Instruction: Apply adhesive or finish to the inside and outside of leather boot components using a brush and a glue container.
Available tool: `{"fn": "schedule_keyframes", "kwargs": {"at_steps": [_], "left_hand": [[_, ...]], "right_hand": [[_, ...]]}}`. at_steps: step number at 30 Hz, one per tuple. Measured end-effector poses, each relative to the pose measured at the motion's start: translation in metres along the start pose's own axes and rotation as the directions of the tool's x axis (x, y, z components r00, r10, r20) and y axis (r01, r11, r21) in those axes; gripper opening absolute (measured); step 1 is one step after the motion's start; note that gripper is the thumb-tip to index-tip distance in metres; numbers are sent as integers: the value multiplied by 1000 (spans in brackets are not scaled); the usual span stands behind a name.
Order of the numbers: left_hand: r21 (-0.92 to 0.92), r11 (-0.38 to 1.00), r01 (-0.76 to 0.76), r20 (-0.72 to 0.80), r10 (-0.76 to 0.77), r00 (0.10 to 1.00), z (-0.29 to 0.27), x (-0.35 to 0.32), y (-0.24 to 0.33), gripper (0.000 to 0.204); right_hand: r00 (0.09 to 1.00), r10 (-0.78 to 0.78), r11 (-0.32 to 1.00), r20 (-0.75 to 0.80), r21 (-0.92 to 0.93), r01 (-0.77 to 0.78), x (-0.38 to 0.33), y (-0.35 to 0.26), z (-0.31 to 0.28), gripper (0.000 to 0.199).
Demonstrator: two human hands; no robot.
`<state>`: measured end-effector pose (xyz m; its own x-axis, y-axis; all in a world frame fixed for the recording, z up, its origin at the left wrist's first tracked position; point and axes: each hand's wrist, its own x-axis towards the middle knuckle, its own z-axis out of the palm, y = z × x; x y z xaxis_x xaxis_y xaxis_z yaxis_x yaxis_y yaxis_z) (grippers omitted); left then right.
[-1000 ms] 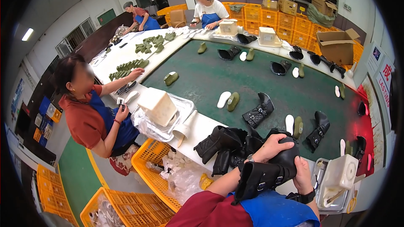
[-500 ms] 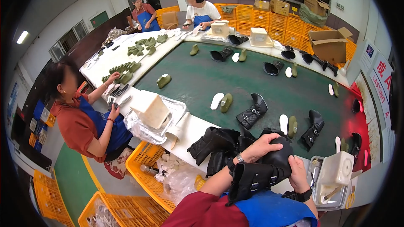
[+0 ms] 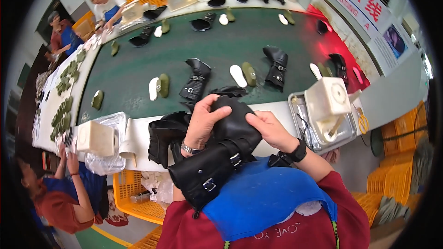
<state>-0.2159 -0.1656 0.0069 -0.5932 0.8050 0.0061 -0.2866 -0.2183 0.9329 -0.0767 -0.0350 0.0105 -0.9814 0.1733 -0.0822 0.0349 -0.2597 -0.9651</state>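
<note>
A black leather boot [image 3: 237,131] with buckled straps lies in both my hands, over the near edge of the table. Its shaft slants down to the lower left against my blue apron. My left hand [image 3: 200,127] grips the foot part from the left, thumb on top. From the other side my right hand [image 3: 272,131] pinches the boot's edge, thumb uppermost. Other black boots [image 3: 161,138] stand bunched just left of my left hand. Beyond my hands, a black boot [image 3: 196,80] lies on the green belt [image 3: 138,78] beside a white insole [image 3: 153,89] and an olive-green shoe last [image 3: 163,85].
More boots, insoles and lasts are spread across the belt. At right stands a metal tray [image 3: 300,110] with a whitish container [image 3: 327,97] and yellow scissors [image 3: 363,122]. Another container [image 3: 96,138] stands left. A co-worker [image 3: 64,193] is at lower left; an orange crate [image 3: 124,193] sits below the table.
My view has swung to the right, so the table and co-workers appear farther left. Both hands still hold the boot, now nearer the picture's middle.
</note>
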Motion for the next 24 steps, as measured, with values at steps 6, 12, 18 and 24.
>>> {"fn": "schedule_keyframes", "kwargs": {"at_steps": [6, 12, 18, 24], "left_hand": [[-146, 986, 86, -229, -118, 966, 21, 8, -15, 31], [-281, 959, 37, -211, -100, 972, 20, -5, -20, 36], [124, 992, -26, 55, 19, 998, 40, -5, -36, 58], [-144, 980, 135, 323, -83, 943, 90, -17, -44, 72]], "right_hand": [[999, 32, 997, 31, 67, -34, -10, 5, -9, 33], [998, 55, 993, 10, 107, -56, -21, 5, -8, 33], [988, 25, 977, -150, 215, 8, -31, 16, -23, 37], [925, -69, 941, -374, 284, 185, -61, 10, -58, 38]]}}
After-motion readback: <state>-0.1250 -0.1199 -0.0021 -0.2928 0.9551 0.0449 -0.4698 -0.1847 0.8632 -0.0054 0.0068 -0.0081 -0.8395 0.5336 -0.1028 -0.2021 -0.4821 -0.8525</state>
